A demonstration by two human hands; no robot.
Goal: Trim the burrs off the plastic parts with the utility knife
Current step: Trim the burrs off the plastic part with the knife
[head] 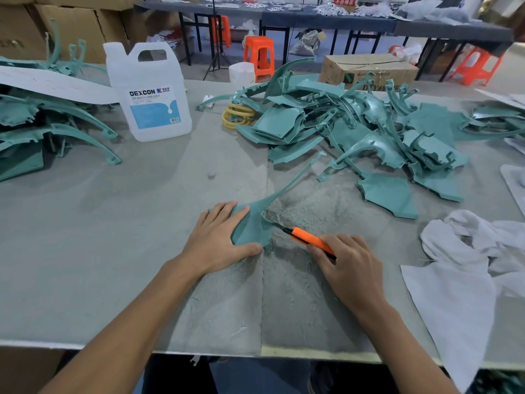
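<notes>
Teal part (252,226) pinned flat on worktop (113,251) by left hand (218,240), fingers straight, so knife (308,240), gripped by right hand (349,265), is run along inner edge.

1. A clear jug (150,92) labelled DEXCON is standing upright on the grey table covering (85,223).
2. Yellow rings (237,116) are lying stacked to the jug's right.
3. White cloths (468,265) are lying crumpled near the right edge.
4. A cardboard box (369,71) is sitting at the far side.
5. An orange stool (259,56) is standing on the floor behind.
</notes>
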